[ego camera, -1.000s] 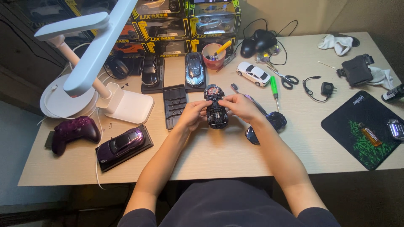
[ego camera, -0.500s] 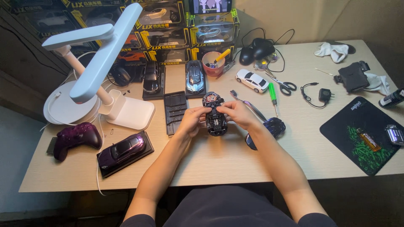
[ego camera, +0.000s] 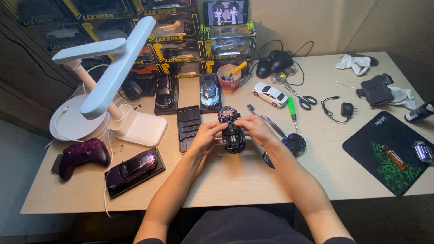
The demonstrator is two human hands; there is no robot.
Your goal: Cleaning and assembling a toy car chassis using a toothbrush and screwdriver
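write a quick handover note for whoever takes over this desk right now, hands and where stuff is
Left hand and right hand: both grip the black model car, held just over the desk, its open underside up.
Nearby: black display base left of the hands, green screwdriver and scissors to the right, white model car behind.
Done: car is off its base.
Left: car not closed or remounted.

Tabletop (ego camera: 235,180): white desk lamp (ego camera: 108,77) at left, purple game controller (ego camera: 83,154) beside purple model car on black base (ego camera: 134,167). White model car (ego camera: 270,94), green-handled screwdriver (ego camera: 292,108), scissors (ego camera: 302,98) mid-right. Black mouse pad (ego camera: 384,158) at right edge
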